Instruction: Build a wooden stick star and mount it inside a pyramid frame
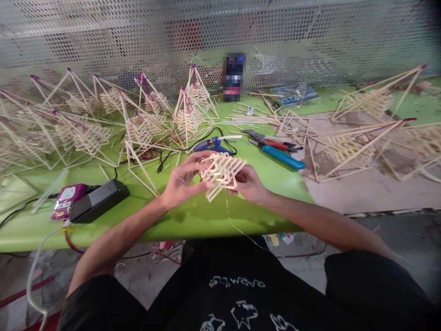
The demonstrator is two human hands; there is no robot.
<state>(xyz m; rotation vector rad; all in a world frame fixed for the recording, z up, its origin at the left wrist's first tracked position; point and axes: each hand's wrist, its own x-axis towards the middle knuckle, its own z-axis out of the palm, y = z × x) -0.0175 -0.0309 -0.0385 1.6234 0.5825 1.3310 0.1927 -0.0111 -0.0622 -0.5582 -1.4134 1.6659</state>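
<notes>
Between my two hands, above the front part of the green table (196, 216), is a small lattice of stacked wooden sticks (222, 172). My left hand (184, 179) grips its left side, thumb in front and fingers over the top. On the other side my right hand (251, 184) holds the lower right edge, its fingertips partly hidden behind the sticks. A thin pale thread (228, 211) hangs from the lattice toward my lap. Just behind it lies a blue glue gun (212, 145) with a pale glue stick in its back. Pliers (267, 139) and a blue-handled cutter (283, 157) lie right of it.
Several stick pyramids with purple-tied tips (188, 115) crowd the left and back. More stand on a brown board (347, 193) at right. Loose sticks (253, 119) lie behind the tools. A phone (234, 78) leans against the perforated metal screen (144, 41). A power strip (99, 202) sits front left.
</notes>
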